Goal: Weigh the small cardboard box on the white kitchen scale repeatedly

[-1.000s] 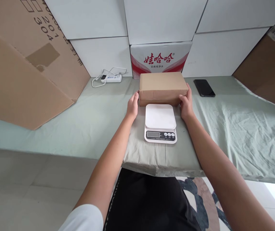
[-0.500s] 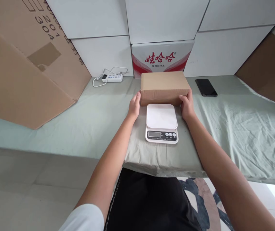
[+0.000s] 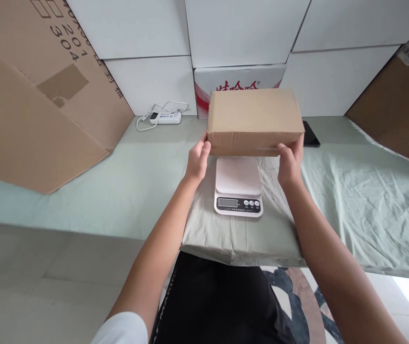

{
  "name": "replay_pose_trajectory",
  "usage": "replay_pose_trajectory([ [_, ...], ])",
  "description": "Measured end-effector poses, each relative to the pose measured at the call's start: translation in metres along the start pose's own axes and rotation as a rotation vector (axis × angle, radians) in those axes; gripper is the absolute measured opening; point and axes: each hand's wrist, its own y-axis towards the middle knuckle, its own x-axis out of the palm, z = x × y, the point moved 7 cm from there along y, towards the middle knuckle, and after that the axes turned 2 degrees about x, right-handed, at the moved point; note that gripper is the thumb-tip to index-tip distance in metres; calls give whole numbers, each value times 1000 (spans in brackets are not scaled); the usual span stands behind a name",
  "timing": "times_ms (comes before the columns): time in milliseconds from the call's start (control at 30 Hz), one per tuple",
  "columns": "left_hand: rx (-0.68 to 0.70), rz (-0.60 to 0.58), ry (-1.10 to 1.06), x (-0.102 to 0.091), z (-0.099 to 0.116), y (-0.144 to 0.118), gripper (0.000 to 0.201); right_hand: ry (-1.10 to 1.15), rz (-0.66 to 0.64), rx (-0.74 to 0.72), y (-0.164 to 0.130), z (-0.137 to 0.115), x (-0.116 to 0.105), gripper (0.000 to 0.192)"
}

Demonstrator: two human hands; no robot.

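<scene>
A brown cardboard box is held level between my two hands, raised off the table. My left hand grips its left end, thumb on the front and fingers mostly hidden behind. At the right end, my right hand presses its thumb on the front face, with the other fingers round the side and partly hidden. Just below and in front of the box lies a white kitchen scale; its small display looks blank. The box covers the scale's back edge closely from this viewpoint.
Behind the box stands a red and white carton against white panels. A white power strip with a cable lies back left. A black phone shows partly at the right. Large cardboard boxes flank the green cloth.
Both hands have lifted the cardboard box up from the table and towards me. It now hides more of the red and white carton and part of the phone.
</scene>
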Motion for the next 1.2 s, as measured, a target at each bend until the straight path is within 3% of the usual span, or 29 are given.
replay_pose_trajectory([
  [100,74,-45,24,-7,39,-35,84,-37,-28,-60,-28,-30,-17,93],
  [167,85,-66,42,-13,52,-62,82,-81,-54,-67,-54,-35,-28,97],
  [333,33,-77,36,-17,42,-102,79,-170,-65,-57,-100,-15,-41,113],
  [500,5,-50,8,-15,32,-105,82,-179,-82,-11,-108,-1,-37,115],
  [800,-40,-73,16,-15,28,-105,88,-165,-84,22,-102,-8,-35,120],
  [1200,-70,-51,42,-20,24,-107,84,-138,-67,53,-103,-3,-35,104],
])
